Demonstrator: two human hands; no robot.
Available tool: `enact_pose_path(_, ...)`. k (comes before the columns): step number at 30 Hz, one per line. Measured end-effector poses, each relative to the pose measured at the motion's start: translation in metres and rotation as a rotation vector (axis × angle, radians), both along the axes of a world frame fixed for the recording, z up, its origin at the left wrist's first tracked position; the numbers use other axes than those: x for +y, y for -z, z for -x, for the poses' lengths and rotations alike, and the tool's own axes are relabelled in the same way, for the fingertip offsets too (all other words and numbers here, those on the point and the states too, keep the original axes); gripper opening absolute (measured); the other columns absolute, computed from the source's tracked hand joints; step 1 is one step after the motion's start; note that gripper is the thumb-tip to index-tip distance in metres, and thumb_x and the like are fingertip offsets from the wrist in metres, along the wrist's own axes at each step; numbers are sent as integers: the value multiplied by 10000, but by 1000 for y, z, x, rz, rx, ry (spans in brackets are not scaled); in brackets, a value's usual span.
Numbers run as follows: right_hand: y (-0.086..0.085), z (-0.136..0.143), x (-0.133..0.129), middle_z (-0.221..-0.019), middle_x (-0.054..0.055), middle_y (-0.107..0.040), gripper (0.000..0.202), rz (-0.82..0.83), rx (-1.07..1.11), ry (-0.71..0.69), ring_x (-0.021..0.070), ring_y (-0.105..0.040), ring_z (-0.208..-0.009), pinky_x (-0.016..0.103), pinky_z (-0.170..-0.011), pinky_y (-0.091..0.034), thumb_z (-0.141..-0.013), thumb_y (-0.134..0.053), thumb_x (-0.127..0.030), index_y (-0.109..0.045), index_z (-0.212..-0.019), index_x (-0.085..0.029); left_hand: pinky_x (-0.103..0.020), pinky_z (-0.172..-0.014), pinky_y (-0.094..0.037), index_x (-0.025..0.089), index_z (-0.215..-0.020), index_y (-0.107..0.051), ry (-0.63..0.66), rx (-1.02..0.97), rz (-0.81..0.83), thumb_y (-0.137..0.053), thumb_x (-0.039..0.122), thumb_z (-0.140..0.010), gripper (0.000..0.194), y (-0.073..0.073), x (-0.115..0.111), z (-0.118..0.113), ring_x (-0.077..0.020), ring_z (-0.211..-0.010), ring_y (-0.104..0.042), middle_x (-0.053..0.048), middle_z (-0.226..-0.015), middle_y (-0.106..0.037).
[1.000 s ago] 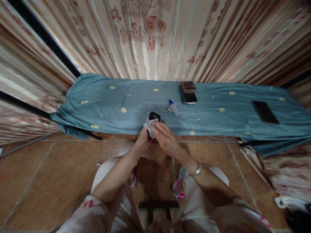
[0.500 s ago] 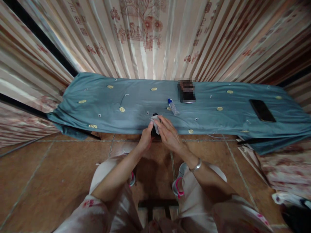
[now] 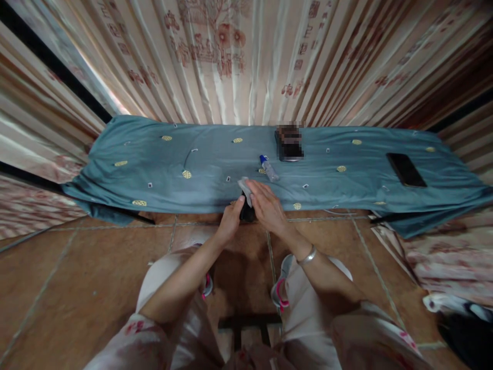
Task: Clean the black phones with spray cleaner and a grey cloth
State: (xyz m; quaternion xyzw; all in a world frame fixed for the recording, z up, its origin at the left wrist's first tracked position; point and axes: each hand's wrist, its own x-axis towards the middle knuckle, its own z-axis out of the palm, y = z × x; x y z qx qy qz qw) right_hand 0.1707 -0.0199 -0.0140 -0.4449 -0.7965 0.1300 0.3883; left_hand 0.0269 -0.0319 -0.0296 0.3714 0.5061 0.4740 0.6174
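Note:
My left hand (image 3: 230, 220) is closed around a small black object (image 3: 247, 213), thumb on top, just above the front edge of the cloth-covered table (image 3: 210, 190). What kind of object it is cannot be made out, since both hands cover much of it. My right hand (image 3: 268, 206), with a bracelet at its wrist, presses a light grey-white wipe (image 3: 244, 184) against the black object; its fingers lie close together over the wipe. Just beyond the hands a small clear bottle (image 3: 270, 170) with a blue cap lies on its side.
A dark item (image 3: 289, 146), partly blurred out, stands toward the back of the table. To the right lies a black phone (image 3: 406, 169). Patterned curtains (image 3: 215, 92) hang behind, and dark metal poles (image 3: 57, 61) run along the sides. Below is a tiled floor (image 3: 92, 277).
My right hand and the wipe have shifted slightly against the black object, so the wipe sticks out farther at the top. The whole view has turned a little to the right.

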Motion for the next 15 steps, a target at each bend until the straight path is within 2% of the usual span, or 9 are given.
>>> enact_pose_path(5, 0, -5, 6, -1350, 138, -651, 434, 31, 86, 54, 248, -589, -1267, 460, -1115, -463, -1023, -366, -312, -565, -1386, -180, -273, -829, -485, 147, -783, -769, -19, -128, 31, -687, 515, -819, 379, -8, 2, -3, -199, -875, -652, -50, -821, -749)
enact_pose_path(9, 5, -8, 10, -1298, 121, -685, 408, 98, 150, 80, 238, -635, -1202, 432, -1071, -501, -1019, -389, -334, -600, -1337, -189, -287, -810, -499, 129, -846, -771, -34, -235, 86, -721, 605, -747, 488, -12, 6, -5, -204, -856, -672, -51, -780, -744)
enact_pose_path(12, 6, -5, 10, -1377, 120, -640, 444, 98, 156, 81, 224, -594, -1281, 428, -1121, -466, -1028, -360, -325, -551, -1403, -182, -315, -827, -505, 115, -874, -763, -42, -279, 109, -726, 633, -726, 540, -13, 9, -7, -225, -891, -685, -62, -774, -742)
enact_pose_path(15, 5, 1, 7, -1488, 142, -541, 494, 42, 113, 81, 218, -480, -1407, 435, -1197, -389, -1037, -316, -293, -464, -1484, -143, -345, -856, -509, 113, -913, -762, -59, -291, 112, -734, 603, -733, 522, -11, 13, -8, -252, -939, -691, -67, -792, -748)
